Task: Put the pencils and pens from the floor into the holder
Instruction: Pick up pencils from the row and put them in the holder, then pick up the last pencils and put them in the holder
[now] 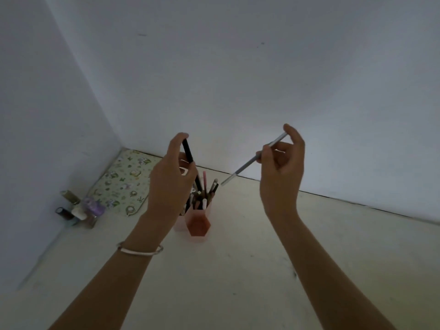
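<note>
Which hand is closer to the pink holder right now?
Left. The left hand is right above the pink holder, lowering a black pen. The right hand is off to its right, holding a grey pen.

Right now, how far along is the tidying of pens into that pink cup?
Nearly done, it seems. The pink holder already stands full of pens. The left hand is lowering a black pen into it; the right hand holds a grey pen above the floor, waiting. No loose pens show on the visible floor.
</note>
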Motion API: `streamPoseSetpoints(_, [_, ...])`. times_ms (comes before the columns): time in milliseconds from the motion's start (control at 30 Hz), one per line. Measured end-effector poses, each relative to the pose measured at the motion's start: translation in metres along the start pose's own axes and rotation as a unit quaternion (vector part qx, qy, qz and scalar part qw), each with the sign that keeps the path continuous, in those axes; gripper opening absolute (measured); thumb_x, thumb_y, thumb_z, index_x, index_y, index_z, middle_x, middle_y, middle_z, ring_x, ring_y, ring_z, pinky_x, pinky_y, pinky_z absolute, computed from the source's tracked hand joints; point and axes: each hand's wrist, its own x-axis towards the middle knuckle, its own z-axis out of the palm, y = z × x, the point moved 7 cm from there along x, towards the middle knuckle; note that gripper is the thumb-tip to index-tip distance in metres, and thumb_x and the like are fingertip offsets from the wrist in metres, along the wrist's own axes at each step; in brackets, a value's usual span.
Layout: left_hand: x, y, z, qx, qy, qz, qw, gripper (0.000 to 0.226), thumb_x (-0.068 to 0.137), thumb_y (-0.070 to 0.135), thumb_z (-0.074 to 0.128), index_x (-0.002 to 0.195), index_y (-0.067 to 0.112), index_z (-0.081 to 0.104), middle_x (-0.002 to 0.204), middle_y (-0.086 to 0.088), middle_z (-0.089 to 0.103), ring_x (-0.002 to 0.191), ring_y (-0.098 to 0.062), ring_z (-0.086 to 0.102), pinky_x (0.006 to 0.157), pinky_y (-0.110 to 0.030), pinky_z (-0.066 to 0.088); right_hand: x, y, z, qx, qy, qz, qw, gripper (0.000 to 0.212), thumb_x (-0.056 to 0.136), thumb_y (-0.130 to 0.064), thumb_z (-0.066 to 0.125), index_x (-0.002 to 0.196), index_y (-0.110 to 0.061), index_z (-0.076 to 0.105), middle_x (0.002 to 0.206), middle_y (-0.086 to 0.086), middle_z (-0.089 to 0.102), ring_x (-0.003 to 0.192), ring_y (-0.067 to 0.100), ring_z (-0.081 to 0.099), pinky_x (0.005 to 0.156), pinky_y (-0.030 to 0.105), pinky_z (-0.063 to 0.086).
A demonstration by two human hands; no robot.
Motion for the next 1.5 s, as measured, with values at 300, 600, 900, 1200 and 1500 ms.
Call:
streamPoseSetpoints(300, [-0.015, -0.022, 0.032, 0.255, -0.147, 0.064, 0.954, 0.065, 0.093, 0.054, 0.021, 0.085, 0.018, 0.075, 0.097, 0.004, 0.07, 0.105, -0.018, 0.06, 0.083, -0.031, 0.045, -0.019, 0.018, 0.018, -0.002, 0.044, 0.01, 0.999, 0.048, 0.094, -0.003, 0.055, 0.134, -0.025, 0.042, 0.091, 0.002, 0.064, 0.089, 0.028, 0.066, 0.089, 0.044, 0.055])
streamPoseSetpoints(600, [0.001, -0.02, -0.034, 0.083, 0.06, 0.019, 0.995, 0.042, 0.097, 0.029, 0.032, 0.093, 0.007, 0.067, 0.091, -0.005, 0.067, 0.088, -0.021, 0.057, 0.082, -0.021, 0.035, -0.039, 0.037, 0.051, -0.122, -0.063, -0.059, 0.989, 0.037, 0.094, -0.005, 0.057, 0.125, -0.023, 0.048, 0.091, -0.004, 0.065, 0.086, 0.01, 0.066, 0.081, 0.02, 0.053])
streamPoseSetpoints(900, [-0.028, 0.02, -0.017, 0.001, 0.045, 0.026, 0.999, 0.021, 0.096, 0.015, 0.046, 0.108, 0.012, 0.063, 0.098, 0.004, 0.064, 0.083, -0.008, 0.058, 0.076, -0.021, 0.048, -0.053, 0.065, 0.038, -0.288, -0.139, -0.138, 0.937, 0.043, 0.095, -0.029, 0.047, 0.135, -0.015, 0.053, 0.141, 0.01, 0.045, 0.131, 0.016, 0.041, 0.112, 0.035, 0.03])
streamPoseSetpoints(1200, [-0.148, 0.036, 0.222, 0.091, -0.362, -0.152, 0.915, 0.029, 0.088, 0.039, 0.053, 0.102, 0.015, 0.063, 0.104, -0.003, 0.068, 0.096, -0.023, 0.065, 0.084, -0.034, 0.053, 0.003, 0.043, -0.122, -0.239, 0.104, -0.034, 0.965, 0.034, 0.083, 0.006, 0.048, 0.106, -0.017, 0.059, 0.116, 0.005, 0.06, 0.095, 0.011, 0.057, 0.082, 0.007, 0.04])
streamPoseSetpoints(1500, [-0.18, 0.021, 0.271, 0.164, -0.363, -0.186, 0.898, 0.039, 0.083, 0.041, 0.065, 0.11, 0.015, 0.055, 0.113, -0.004, 0.062, 0.105, -0.026, 0.061, 0.084, -0.035, 0.048, -0.014, 0.072, -0.217, -0.302, 0.13, -0.005, 0.944, 0.033, 0.078, 0.014, 0.048, 0.088, -0.012, 0.066, 0.102, 0.004, 0.062, 0.084, -0.011, 0.054, 0.074, 0.004, 0.041])
